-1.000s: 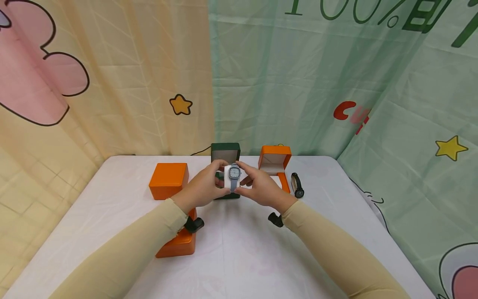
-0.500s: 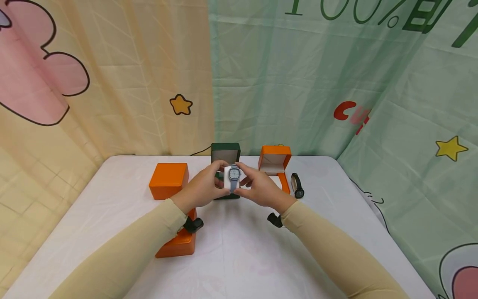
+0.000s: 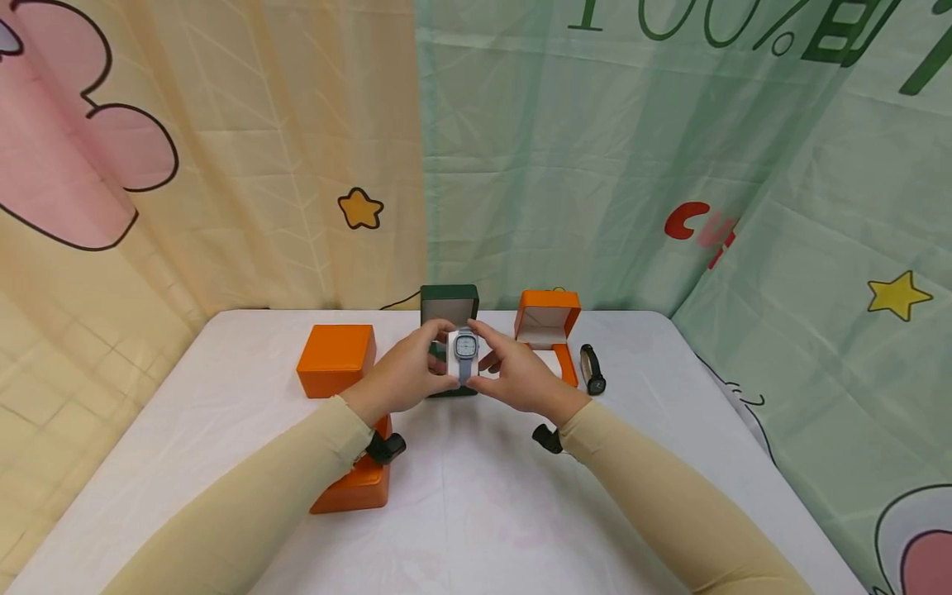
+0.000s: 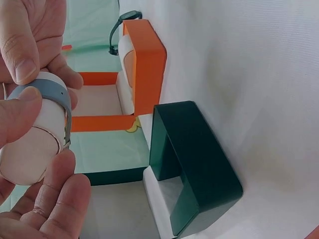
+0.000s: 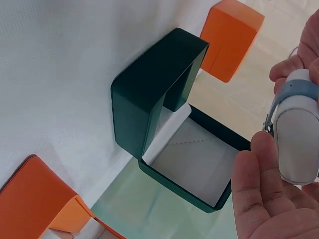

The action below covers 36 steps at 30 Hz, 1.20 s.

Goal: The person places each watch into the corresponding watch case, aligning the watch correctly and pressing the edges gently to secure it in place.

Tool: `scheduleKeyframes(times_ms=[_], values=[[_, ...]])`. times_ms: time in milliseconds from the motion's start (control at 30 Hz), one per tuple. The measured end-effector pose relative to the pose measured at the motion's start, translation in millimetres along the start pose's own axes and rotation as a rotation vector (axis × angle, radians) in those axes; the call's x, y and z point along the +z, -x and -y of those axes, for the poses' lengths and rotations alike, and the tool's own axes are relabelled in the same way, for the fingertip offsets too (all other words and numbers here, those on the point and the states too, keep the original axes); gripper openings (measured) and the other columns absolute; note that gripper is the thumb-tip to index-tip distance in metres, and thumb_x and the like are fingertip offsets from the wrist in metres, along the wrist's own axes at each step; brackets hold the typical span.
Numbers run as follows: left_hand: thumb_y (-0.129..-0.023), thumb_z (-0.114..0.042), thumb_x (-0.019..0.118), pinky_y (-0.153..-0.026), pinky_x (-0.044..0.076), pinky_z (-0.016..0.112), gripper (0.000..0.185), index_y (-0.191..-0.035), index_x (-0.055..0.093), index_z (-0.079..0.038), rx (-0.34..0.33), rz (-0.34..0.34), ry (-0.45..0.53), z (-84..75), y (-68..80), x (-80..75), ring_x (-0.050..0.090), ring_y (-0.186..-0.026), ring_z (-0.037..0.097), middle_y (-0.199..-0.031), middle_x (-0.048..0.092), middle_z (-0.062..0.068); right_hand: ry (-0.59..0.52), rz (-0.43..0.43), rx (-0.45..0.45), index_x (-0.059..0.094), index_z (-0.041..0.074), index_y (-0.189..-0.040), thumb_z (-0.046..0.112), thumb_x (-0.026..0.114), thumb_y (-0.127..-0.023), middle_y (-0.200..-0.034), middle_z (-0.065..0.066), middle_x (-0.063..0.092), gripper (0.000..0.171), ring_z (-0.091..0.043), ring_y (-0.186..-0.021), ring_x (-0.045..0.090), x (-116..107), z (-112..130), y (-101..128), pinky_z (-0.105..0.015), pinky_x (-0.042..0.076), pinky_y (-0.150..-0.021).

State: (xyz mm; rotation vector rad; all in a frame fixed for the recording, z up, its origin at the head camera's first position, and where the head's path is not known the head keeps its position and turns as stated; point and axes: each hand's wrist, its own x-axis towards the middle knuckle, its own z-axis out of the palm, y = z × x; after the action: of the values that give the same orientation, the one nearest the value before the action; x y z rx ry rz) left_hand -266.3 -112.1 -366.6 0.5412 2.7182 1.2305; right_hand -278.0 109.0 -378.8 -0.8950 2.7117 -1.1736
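Observation:
A blue-grey wristwatch [image 3: 466,346] is strapped around a white watch cushion [image 3: 453,357]. My left hand [image 3: 405,368] grips its left side and my right hand [image 3: 524,372] its right side, thumbs toward me, dial facing up. In the head view both hands hold it in front of the open green watch box [image 3: 449,304]. From the left wrist, the cushion's rounded white underside and the blue strap [image 4: 52,92] show between the fingers. The green box [image 5: 144,94] stands with its lid up and its base hollow in the right wrist view; my hands partly hide it from above.
An open orange watch box [image 3: 549,310] stands right of the green one, a black wristwatch [image 3: 592,369] beside it. Left is a closed orange box [image 3: 338,355]; another orange box [image 3: 353,492] sits nearer, partly under my left forearm. A white cloth [image 3: 476,512] covers the table.

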Motion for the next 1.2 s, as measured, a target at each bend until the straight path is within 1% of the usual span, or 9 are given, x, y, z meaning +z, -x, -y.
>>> scheduleKeyframes(times_ms=[67,133,200,333,633,967,1133,1167,1200], values=[[-0.088,-0.014,0.087,-0.086,0.064,0.031,0.079,-0.152,0.04,-0.015,0.002,-0.002,0.005,-0.5,-0.3,-0.9,0.069,-0.1,0.019,-0.147,0.054,0.011,-0.01,-0.007,-0.016,0.028,0.016,-0.167,0.015,0.081,-0.094,-0.151,-0.008,0.058,0.091,-0.014,-0.103,0.072,-0.1,0.1,0.6,-0.036,0.06,-0.097],[-0.089,-0.014,0.086,-0.086,0.064,0.031,0.079,-0.152,0.039,-0.015,0.003,-0.001,0.009,-0.4,-0.5,-1.6,0.07,-0.101,0.019,-0.148,0.054,0.011,-0.028,-0.006,-0.039,0.029,0.015,-0.167,0.015,0.08,-0.095,-0.158,-0.008,0.052,0.088,-0.016,-0.103,0.072,-0.3,-0.1,0.3,-0.036,0.06,-0.097],[-0.089,-0.015,0.086,-0.086,0.064,0.031,0.079,-0.153,0.039,-0.015,0.004,0.004,0.011,0.2,-0.7,-2.1,0.07,-0.101,0.019,-0.148,0.054,0.011,-0.036,-0.007,-0.061,0.033,0.013,-0.165,0.015,0.078,-0.096,-0.163,-0.01,0.047,0.082,-0.018,-0.104,0.072,-0.5,-0.4,0.2,-0.037,0.061,-0.097],[-0.089,-0.015,0.086,-0.085,0.064,0.031,0.078,-0.152,0.04,-0.016,0.001,0.01,0.023,2.1,-1.2,-1.9,0.07,-0.101,0.019,-0.147,0.054,0.011,-0.034,-0.017,-0.075,0.042,0.013,-0.162,0.017,0.076,-0.098,-0.168,-0.01,0.039,0.072,-0.02,-0.104,0.073,-0.9,-0.4,-0.1,-0.038,0.061,-0.097],[-0.089,-0.016,0.086,-0.085,0.064,0.033,0.078,-0.153,0.04,-0.018,-0.029,0.016,0.072,4.7,-1.9,-2.0,0.072,-0.103,0.019,-0.144,0.056,0.011,-0.02,-0.029,-0.045,0.049,0.019,-0.157,0.018,0.077,-0.098,-0.167,-0.006,0.043,0.066,-0.015,-0.101,0.071,-1.1,0.6,0.2,-0.035,0.061,-0.096],[-0.089,-0.016,0.086,-0.087,0.064,0.033,0.079,-0.153,0.04,-0.017,-0.053,0.033,0.109,6.1,-1.7,-3.4,0.073,-0.104,0.018,-0.143,0.056,0.012,-0.036,-0.028,-0.069,0.051,0.018,-0.155,0.016,0.078,-0.096,-0.166,-0.008,0.044,0.065,-0.014,-0.098,0.07,-1.1,-0.2,0.4,-0.033,0.061,-0.095],[-0.09,-0.017,0.086,-0.087,0.064,0.033,0.078,-0.153,0.04,-0.017,-0.044,0.028,0.103,4.5,-0.9,-3.0,0.073,-0.103,0.018,-0.143,0.056,0.012,-0.032,-0.03,-0.063,0.048,0.017,-0.158,0.017,0.078,-0.097,-0.165,-0.009,0.045,0.068,-0.014,-0.099,0.07,-1.6,0.6,0.9,-0.035,0.061,-0.096],[-0.09,-0.017,0.086,-0.087,0.064,0.033,0.078,-0.153,0.04,-0.017,-0.042,0.028,0.101,4.0,-0.7,-2.8,0.072,-0.103,0.017,-0.142,0.056,0.012,-0.034,-0.03,-0.053,0.046,0.017,-0.16,0.017,0.078,-0.096,-0.162,-0.009,0.049,0.071,-0.014,-0.099,0.07,-1.8,0.7,0.9,-0.035,0.061,-0.095],[-0.09,-0.016,0.085,-0.087,0.064,0.033,0.078,-0.153,0.04,-0.017,-0.039,0.029,0.1,3.5,-0.6,-2.8,0.072,-0.102,0.017,-0.142,0.056,0.012,-0.037,-0.032,-0.041,0.043,0.018,-0.161,0.018,0.079,-0.096,-0.161,-0.007,0.049,0.074,-0.014,-0.1,0.07,-2.0,0.8,0.8,-0.035,0.061,-0.095]])
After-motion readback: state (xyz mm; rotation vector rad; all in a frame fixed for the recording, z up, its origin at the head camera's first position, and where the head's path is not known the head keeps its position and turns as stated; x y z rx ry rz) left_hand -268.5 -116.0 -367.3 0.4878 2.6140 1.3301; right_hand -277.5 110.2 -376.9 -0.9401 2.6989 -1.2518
